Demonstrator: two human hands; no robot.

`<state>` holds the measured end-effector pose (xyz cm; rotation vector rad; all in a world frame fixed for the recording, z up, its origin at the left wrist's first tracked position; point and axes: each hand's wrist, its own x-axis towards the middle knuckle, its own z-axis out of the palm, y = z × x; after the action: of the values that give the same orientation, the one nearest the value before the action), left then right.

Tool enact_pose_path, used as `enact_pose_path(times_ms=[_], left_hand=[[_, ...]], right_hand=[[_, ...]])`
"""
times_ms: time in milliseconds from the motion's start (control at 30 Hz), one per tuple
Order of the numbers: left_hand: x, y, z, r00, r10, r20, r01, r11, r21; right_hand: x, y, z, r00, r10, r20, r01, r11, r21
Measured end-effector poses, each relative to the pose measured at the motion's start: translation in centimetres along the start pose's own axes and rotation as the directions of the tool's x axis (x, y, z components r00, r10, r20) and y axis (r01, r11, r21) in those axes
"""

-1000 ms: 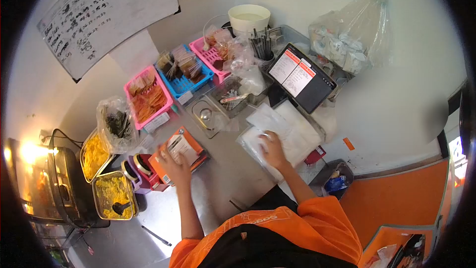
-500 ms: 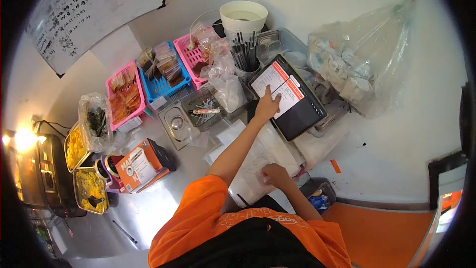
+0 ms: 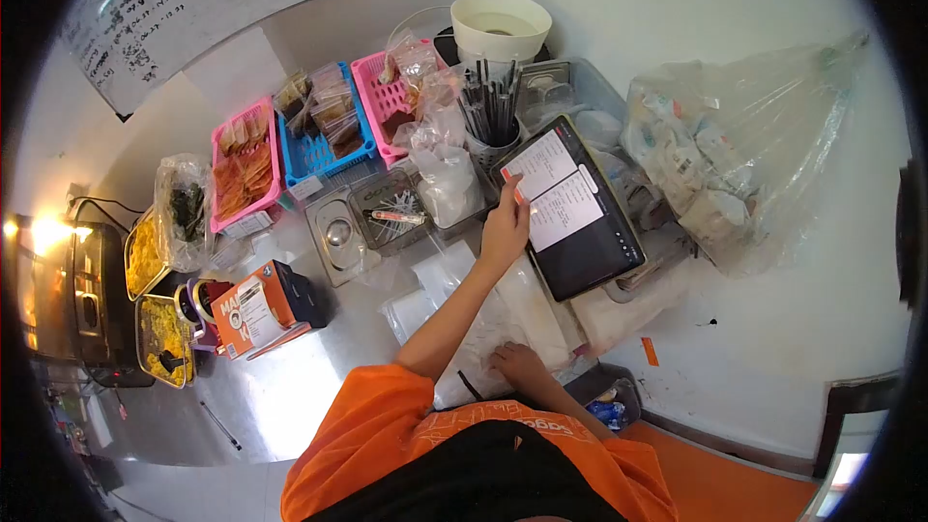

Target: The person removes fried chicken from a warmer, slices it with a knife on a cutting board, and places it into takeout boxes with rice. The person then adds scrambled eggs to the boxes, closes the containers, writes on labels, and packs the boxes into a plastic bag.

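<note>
My left hand (image 3: 506, 232) reaches over to a tablet (image 3: 585, 213) in a dark case, its index finger stretched out to the left part of the lit screen. The tablet leans at an angle and shows white panels of text beside a dark area. Lower down, my right hand (image 3: 520, 365) rests on a stack of clear plastic bags (image 3: 464, 333), fingers spread on the plastic and holding nothing that I can see. An orange and dark box (image 3: 256, 314) stands on the steel counter to the left.
Behind are a pink basket (image 3: 246, 169), a blue basket (image 3: 329, 159) of small packets, a cup of black utensils (image 3: 493, 116) and a white bowl (image 3: 501, 24). A big clear bag (image 3: 715, 145) hangs at the right. Yellow food trays (image 3: 164, 338) sit at the left.
On the tablet, my left hand has slid to the left side of the screen, where the orange headers have mostly given way to white text. The camera view has shifted slightly.
</note>
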<state>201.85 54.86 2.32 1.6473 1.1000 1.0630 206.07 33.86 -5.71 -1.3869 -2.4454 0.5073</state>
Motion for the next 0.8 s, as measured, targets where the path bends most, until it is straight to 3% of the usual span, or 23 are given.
enact_pose_path(times_ms=[133,333,433,633,700,767,800], left_hand=[[-2.0,-1.9,-0.8,0.991,-0.113,0.067,0.103,0.986,0.129],[-1.9,-3.3,0.0,0.990,-0.093,0.107,0.084,0.993,0.087],[-1.4,-3.5,-0.1,0.968,-0.161,0.194,0.144,0.985,0.097],[-5.5,-2.9,-3.2,0.987,-0.023,0.162,0.026,1.000,-0.015],[-9.0,-2.1,-5.4,0.944,-0.053,0.325,0.008,0.990,0.138],[-13.1,-3.0,-7.1,0.919,0.105,0.379,-0.248,0.904,0.349],[-14.9,-3.1,-7.9,0.901,0.077,0.428,-0.263,0.880,0.395]], right_hand=[[0.0,-0.4,-0.2,0.996,0.029,0.084,-0.031,0.999,0.020],[0.4,-0.6,-1.7,0.984,0.054,0.173,-0.059,0.998,0.025],[1.0,-1.2,-2.3,0.982,0.053,0.179,-0.052,0.999,-0.011],[0.8,-0.6,-0.4,0.987,0.007,0.163,-0.011,1.000,0.025],[0.8,-0.7,-0.3,0.991,0.035,0.127,-0.040,0.999,0.032],[0.9,-1.3,-0.9,0.992,0.100,0.071,-0.111,0.980,0.166],[1.0,-1.6,-1.2,0.990,0.134,0.044,-0.141,0.962,0.232]])
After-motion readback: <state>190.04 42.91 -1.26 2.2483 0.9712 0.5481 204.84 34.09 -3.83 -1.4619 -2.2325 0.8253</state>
